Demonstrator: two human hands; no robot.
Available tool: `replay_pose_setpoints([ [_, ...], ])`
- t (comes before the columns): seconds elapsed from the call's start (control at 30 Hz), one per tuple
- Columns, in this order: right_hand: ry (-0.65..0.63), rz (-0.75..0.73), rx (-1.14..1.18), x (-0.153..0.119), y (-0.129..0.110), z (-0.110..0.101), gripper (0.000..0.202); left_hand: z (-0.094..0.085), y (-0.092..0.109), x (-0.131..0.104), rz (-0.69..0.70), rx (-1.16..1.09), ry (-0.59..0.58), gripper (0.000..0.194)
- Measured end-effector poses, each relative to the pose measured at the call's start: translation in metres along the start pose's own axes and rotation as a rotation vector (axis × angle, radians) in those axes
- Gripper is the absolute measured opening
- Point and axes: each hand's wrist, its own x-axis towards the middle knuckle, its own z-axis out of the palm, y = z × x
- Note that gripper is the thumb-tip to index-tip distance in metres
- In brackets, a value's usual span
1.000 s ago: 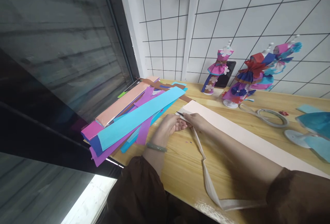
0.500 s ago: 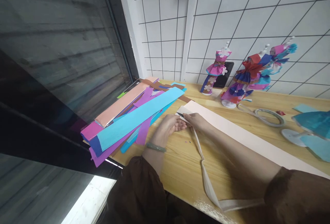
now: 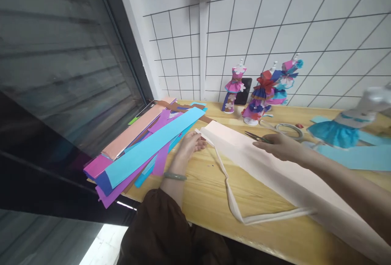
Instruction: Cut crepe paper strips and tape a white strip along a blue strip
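Note:
Between the fingers of my left hand (image 3: 193,142) is the end of a long pale paper strip (image 3: 229,193), which trails down and bends to the right across the table. A wide pale pink crepe paper sheet (image 3: 244,147) lies just right of that hand, running toward the lower right. Over this sheet my right hand (image 3: 276,146) grips a pair of scissors (image 3: 255,136), blades pointing left. Its fingers hide the scissor handles.
Folded coloured paper (image 3: 152,145) is piled on the left. Small dressed mannequins (image 3: 234,90) stand along the wall, with a phone (image 3: 245,90) behind one. A tape roll (image 3: 290,130) lies behind my right hand, and a blue-skirted mannequin (image 3: 334,130) stands to the right.
My right hand has drawn the scissors away to the right from beside my left hand. My left hand still holds the strip. The view has turned to the right.

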Motion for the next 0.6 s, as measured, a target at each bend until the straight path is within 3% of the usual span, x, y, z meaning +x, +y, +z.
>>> replay_pose_setpoints([
  [0.13, 0.116, 0.025, -0.270, -0.023, 0.062, -0.018, 0.040, -0.003, -0.002, 0.003, 0.036, -0.092, -0.036, 0.015],
  [0.27, 0.181, 0.185, -0.264, -0.048, 0.106, -0.024, 0.053, -0.005, -0.001, 0.006, 0.038, -0.164, -0.009, 0.010],
  [0.4, 0.109, 0.310, -0.239, -0.061, 0.131, -0.023, 0.058, -0.005, 0.002, 0.007, 0.022, -0.202, 0.035, 0.008],
  [0.6, 0.122, 0.292, -0.243, -0.056, 0.139, -0.017, 0.045, -0.010, 0.005, 0.008, 0.082, -0.334, 0.001, 0.010],
])
